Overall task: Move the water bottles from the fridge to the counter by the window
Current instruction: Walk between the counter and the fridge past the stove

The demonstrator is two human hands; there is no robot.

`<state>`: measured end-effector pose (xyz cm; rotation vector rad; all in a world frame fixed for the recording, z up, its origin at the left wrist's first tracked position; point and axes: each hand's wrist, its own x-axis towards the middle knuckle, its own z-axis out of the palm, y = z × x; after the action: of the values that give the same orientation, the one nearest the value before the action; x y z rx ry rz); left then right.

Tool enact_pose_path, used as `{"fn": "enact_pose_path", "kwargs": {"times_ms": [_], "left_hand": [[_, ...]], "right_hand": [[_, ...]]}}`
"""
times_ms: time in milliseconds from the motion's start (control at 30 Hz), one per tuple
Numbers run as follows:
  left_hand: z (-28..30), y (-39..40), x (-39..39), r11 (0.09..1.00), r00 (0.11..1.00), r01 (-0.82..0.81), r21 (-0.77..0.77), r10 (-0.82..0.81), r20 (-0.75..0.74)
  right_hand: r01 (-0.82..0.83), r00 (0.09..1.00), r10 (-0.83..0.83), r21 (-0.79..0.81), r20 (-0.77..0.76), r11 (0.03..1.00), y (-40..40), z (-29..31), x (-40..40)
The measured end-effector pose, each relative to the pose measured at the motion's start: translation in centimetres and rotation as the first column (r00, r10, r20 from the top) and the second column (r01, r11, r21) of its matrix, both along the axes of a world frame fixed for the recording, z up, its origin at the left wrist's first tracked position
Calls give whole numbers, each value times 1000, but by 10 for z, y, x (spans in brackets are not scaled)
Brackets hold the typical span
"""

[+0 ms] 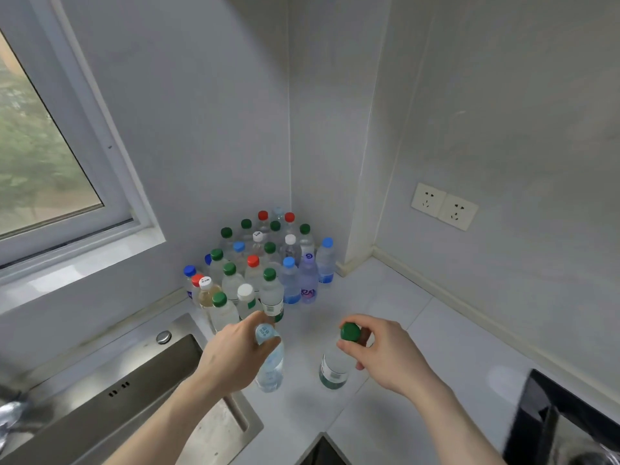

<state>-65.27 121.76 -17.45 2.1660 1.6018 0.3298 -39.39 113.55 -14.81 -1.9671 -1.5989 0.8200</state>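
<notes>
My left hand point(235, 354) grips the neck of a clear bottle with a pale blue cap point(271, 364), held upright just above or on the white counter point(385, 297). Around the neck of a clear bottle with a green cap point(333, 367) my right hand point(385, 350) curls its fingers, the bottle standing near the counter surface. Behind them, in the corner by the window point(43, 156), stands a cluster of several water bottles point(265, 263) with green, red, blue and white caps.
A steel sink point(134, 391) lies at the left, its edge under my left forearm. A black object point(553, 417) sits at the lower right. Two wall sockets point(444, 206) are on the right wall. Bare counter stretches to the right of the bottle cluster.
</notes>
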Motion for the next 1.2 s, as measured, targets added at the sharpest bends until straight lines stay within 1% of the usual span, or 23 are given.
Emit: {"fn": "enact_pose_path", "kwargs": {"times_ms": [334,601,767,968,1201], "left_hand": [[-29,48,-17,998,993,-40,-38,35,-114],[-51,83,-29,996,989,-60,-62,50,-141],[-59,93,-33,997,988,-60,-55,51,-147],[-70,100,-37,994,989,-64,-87,51,-140],[-74,105,-42,999,990,-24,-43,17,-142]], "right_hand": [[-23,999,25,-51,34,998,43,-11,-12],[-64,997,66,-52,44,997,92,-23,-21],[-85,995,87,-39,47,996,120,-33,-30],[-119,990,123,-60,65,991,149,-44,-48],[-181,981,186,-83,56,980,168,-55,-72]]}}
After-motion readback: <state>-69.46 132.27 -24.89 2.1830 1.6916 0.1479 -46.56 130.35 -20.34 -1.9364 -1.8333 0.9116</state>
